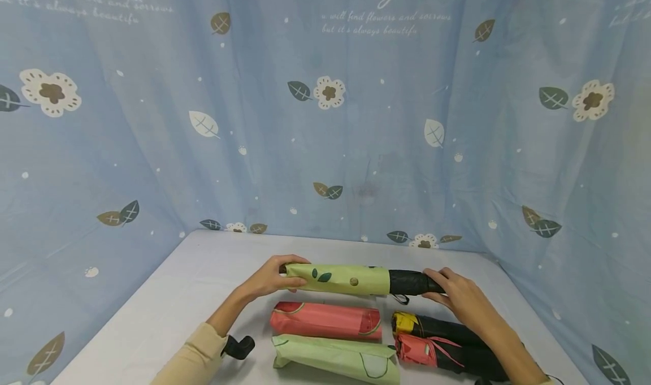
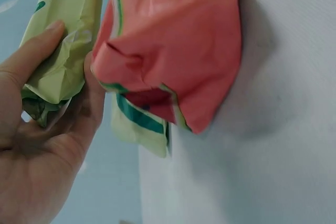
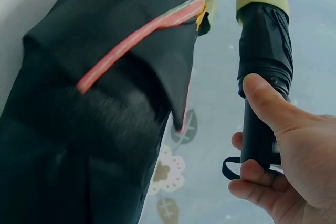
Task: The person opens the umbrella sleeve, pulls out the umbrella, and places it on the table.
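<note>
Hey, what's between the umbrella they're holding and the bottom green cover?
In the head view, the red cover lies between the held umbrella and the bottom green cover.

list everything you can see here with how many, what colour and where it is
umbrella: 1, black, held between both hands
sleeve cover: 1, yellow-green with leaf prints, over the umbrella's left part
strap loop: 1, black, below the umbrella
watermelon pouch: 1, red, on the table
pale pouch: 1, light green, nearer the person
folded bundles: 2, black with one yellow end and one red, right of the pouches
curved object: 1, black, by the left cuff
table: 1, white, underneath
curtain: blue, leaf-and-flower print, around the table; panel count unclear
left hand: 1, at the cover's left end
right hand: 1, at the umbrella's right end
</note>
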`<state>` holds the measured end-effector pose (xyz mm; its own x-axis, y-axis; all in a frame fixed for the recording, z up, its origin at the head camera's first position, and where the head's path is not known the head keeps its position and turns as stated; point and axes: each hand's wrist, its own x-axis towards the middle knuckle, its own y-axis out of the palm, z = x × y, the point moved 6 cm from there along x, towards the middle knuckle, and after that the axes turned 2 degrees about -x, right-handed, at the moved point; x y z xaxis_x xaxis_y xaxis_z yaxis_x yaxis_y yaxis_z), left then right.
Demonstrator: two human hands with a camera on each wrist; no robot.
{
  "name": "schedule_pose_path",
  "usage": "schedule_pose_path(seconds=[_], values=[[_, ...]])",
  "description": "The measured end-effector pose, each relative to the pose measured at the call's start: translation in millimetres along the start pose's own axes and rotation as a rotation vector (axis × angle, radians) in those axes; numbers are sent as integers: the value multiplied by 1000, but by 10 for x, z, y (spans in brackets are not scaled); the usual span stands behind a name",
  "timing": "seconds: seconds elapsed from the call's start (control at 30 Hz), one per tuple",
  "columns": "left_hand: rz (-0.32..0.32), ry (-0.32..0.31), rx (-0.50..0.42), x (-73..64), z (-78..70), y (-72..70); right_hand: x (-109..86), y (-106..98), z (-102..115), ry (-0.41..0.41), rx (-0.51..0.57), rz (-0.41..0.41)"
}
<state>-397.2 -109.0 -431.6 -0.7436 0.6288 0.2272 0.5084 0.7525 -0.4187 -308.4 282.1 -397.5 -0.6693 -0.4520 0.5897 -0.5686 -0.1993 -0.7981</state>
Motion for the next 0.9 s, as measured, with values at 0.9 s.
schedule_pose_path(seconds=[0.9], values=[[-39, -6, 16, -126, 53, -147, -183, -134, -220, 74, -10, 35]])
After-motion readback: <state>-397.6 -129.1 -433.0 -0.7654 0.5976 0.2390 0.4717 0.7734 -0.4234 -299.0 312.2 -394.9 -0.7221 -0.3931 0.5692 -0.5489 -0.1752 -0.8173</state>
